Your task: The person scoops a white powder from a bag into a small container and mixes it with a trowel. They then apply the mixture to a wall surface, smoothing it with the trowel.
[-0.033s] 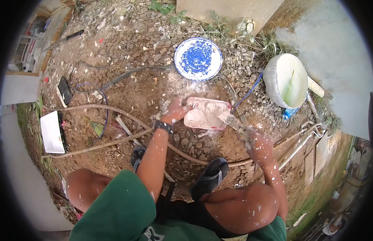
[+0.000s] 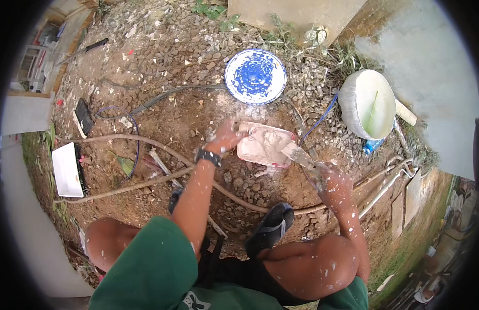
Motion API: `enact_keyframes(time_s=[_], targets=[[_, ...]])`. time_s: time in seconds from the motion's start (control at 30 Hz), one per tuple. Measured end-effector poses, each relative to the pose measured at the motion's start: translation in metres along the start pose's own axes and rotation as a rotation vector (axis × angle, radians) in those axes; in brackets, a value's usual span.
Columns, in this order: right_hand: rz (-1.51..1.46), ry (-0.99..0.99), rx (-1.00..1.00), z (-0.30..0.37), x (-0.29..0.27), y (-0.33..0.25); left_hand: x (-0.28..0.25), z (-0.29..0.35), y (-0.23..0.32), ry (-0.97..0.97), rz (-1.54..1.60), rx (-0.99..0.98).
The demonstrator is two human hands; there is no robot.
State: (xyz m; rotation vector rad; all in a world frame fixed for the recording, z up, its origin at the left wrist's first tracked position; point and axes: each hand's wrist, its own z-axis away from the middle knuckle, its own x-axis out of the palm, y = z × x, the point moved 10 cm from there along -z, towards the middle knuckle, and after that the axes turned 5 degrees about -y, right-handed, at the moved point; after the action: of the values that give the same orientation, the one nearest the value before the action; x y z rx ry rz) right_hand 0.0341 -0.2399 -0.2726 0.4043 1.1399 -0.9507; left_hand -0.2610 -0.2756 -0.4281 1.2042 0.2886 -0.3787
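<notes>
Head view: my R hand (image 2: 333, 185) is wrapped round the scraper (image 2: 300, 157), blade at R end of tub (image 2: 260, 163) w/ paste (image 2: 270, 140) inside, L hand (image 2: 226, 137) half-open at tub's L rim, grip unclear; best brace tub firmly, keep blade low.

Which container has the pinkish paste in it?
The red-edged rectangular tub, between the left hand and right hand. The round white bowl shows a leaf inside; the white tray shows no paste.
</notes>
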Motion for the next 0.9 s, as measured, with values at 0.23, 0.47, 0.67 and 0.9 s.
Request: enact_keyframes(time_s=[0.23,0.47,0.67,0.9], targets=[[0.320,0.095,-0.157,-0.034,-0.016,-0.052,-0.003,0.000,0.048,-0.540,-0.729,0.101],[0.438,0.010,-0.182,-0.057,0.014,-0.065,-0.003,0.065,0.048,-0.685,-0.793,-0.019],[0.310,-0.081,-0.100,-0.052,0.019,-0.061,-0.012,0.069,0.044,-0.702,-0.858,-0.062],[0.025,-0.041,-0.138,-0.023,0.056,-0.060,-0.084,0.091,0.044,-0.577,-0.789,0.189]])
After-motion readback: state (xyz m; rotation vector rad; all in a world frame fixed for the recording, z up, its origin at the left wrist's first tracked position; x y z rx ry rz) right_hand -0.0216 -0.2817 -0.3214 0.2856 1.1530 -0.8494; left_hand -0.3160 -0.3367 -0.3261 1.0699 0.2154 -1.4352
